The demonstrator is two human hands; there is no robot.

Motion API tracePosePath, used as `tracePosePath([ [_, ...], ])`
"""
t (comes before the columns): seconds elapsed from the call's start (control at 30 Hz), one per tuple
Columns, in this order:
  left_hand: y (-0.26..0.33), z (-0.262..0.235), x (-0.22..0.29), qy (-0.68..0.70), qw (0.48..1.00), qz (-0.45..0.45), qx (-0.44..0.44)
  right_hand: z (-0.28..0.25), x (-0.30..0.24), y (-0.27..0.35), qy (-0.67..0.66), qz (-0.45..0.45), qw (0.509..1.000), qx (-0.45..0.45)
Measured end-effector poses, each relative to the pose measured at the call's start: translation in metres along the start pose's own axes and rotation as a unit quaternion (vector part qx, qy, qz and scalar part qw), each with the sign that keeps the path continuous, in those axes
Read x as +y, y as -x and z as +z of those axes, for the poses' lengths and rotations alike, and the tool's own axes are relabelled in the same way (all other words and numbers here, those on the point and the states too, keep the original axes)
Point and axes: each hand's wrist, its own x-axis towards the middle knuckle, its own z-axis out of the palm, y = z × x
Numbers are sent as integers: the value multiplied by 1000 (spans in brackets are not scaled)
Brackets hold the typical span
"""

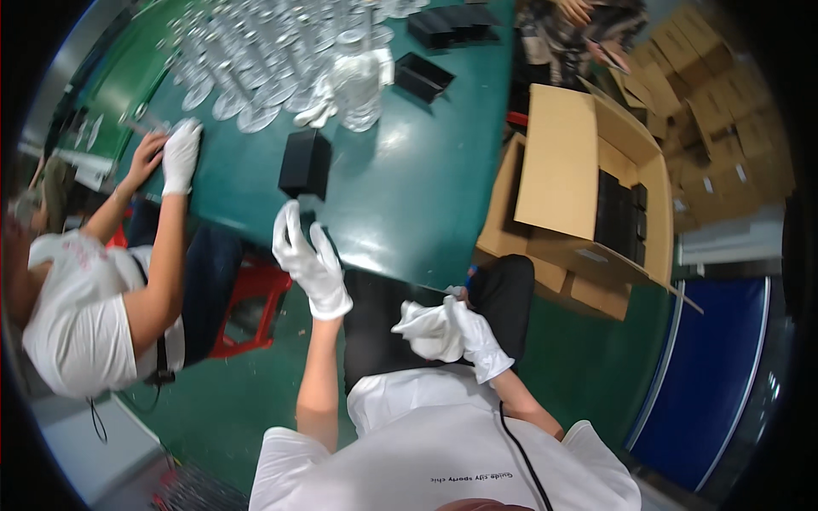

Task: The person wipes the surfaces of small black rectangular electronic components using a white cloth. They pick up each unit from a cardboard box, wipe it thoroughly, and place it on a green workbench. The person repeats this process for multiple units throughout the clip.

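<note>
The left grip [313, 262], in a white glove, has its fingers apart, and nothing shows between them. The right grip [479, 338], gloved too, is clamped on a crumpled white cloth [430, 330] above the lap. The black box [304, 163] sits on the green table [383, 213], just past the left grip's fingertips — I cannot tell if they touch it.

The step in hand looks like a reach for that box, with the cloth held on the other side. To take it, the left fingers would need to go around its sides and squeeze softly.

The box is plain and black, like a block, with flat sides and straight edges. One side looks darker than the other — and no opening shows.

Farther past the left grip stand many clear glass pieces [256, 116] on round feet. To its left, a co-worker's gloved hand [181, 155] is at the table. Right of the right grip, an open cardboard carton [555, 162] holds dark boxes [610, 213].
</note>
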Motion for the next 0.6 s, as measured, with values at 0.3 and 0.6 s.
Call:
tracePosePath([
  [0.3, -23, 48, 91, 142, 901, 214, -349, 15, -44, -4, -907, 235, 348, -31],
  [0.6, -8, 45, 88, 164, 883, 228, -375, -14, -83, 50, -516, 394, 758, 58],
])
